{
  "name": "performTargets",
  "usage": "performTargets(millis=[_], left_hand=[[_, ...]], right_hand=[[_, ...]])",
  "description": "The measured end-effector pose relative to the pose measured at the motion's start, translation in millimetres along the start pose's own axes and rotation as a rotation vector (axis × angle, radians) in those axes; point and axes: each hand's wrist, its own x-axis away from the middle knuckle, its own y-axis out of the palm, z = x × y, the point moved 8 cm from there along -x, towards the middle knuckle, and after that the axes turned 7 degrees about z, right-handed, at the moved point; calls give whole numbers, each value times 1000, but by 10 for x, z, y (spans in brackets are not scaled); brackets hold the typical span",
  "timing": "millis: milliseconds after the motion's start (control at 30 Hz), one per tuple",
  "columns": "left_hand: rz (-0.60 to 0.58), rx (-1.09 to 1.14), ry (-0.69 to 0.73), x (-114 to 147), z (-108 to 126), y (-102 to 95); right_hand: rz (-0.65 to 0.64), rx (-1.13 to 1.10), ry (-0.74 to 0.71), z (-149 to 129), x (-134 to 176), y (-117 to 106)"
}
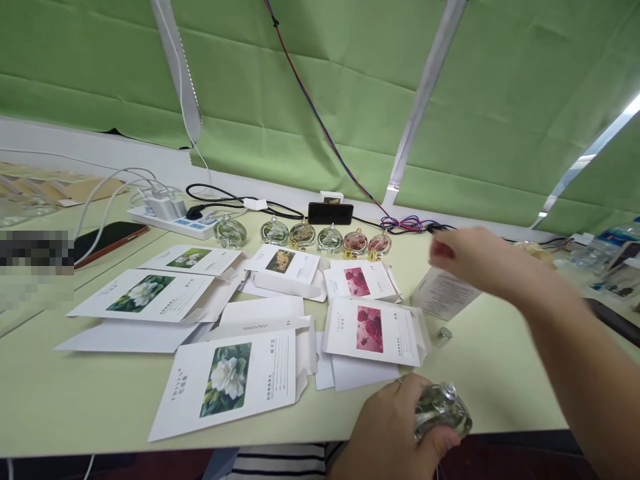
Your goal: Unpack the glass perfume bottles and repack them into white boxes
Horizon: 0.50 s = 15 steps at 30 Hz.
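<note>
My left hand point(387, 427) grips an oval clear glass bottle point(443, 413) near the table's front edge. Greenery shows inside the bottle, and its silver neck points up. Raised at the right, my right hand point(473, 260) has its fingers curled in and blurred; whatever they may hold is hidden. Below and behind that hand stands a white box with printed text point(443, 293). A small silver cap point(444, 335) lies on the table between my hands. White flower-picture boxes lie to the left, among them a white-flower one point(227, 380) and a rose one point(373, 330).
Several oval bottles point(330, 238) stand in a row at the back, before a dark phone point(330, 213) propped upright. A power strip point(173, 220) with cables sits at the back left, near another phone point(110, 241). Plastic bottles point(607, 247) are at the far right.
</note>
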Motion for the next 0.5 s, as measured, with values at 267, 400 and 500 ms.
performTargets(millis=[267,400,500], left_hand=[[18,-1,59,-35,-23,24],[5,50,91,-59,-30,42],[-13,43,83,-77,-56,47]], right_hand=[[-179,-161,61,122,1268,716],[-74,-272,182,654,1200,556],[189,-145,322,1364,892,237]])
